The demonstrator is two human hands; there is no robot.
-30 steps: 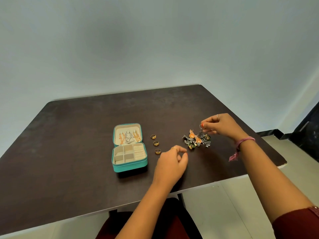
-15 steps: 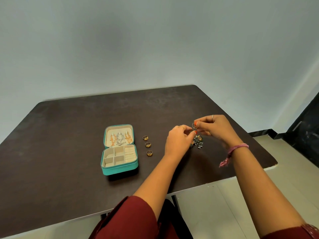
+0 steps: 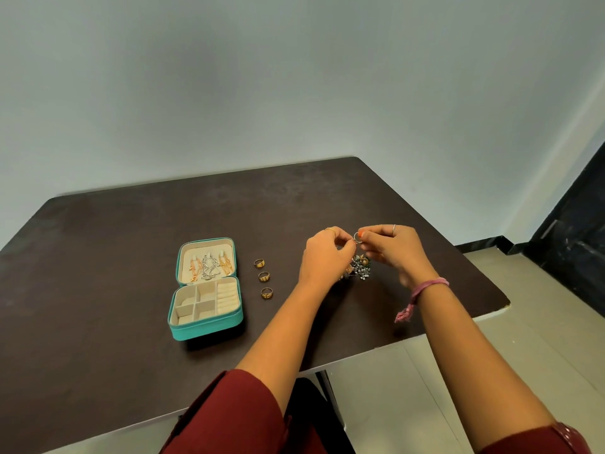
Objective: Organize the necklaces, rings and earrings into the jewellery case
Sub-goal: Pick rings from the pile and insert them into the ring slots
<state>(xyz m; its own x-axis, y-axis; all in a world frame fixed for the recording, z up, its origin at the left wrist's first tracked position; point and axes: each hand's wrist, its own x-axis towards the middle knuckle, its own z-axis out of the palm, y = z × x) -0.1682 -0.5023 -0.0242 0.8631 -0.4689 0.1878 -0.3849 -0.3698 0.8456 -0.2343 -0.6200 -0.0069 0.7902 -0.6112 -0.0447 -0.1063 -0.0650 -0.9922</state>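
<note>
Earrings [image 3: 360, 268] sit in a small bumpy heap of grey beads and bits of orange, right under both hands. A thin round metal hook [image 3: 357, 238] sticks up from the heap, and the two hands meet on it. The right hand [image 3: 391, 249] pinches the hook with curled fingers; one nail is orange. The left hand [image 3: 325, 257] is curled too, its fingertips touching the same spot, but what it pinches is too small to tell.

Left of the grip, three gold rings [image 3: 264, 276] lie in a short line, apart from each other. Further left is the case [image 3: 206, 290], open, teal outside and soft cream inside. Its lid lies flat and holds gold and silver chains [image 3: 208, 267]. Its base has small square pockets and a strip of padded rolls.

Everything rests on a dark brown table [image 3: 114, 257] with round corners. A pink thread band [image 3: 425, 286] hangs on the right wrist.
</note>
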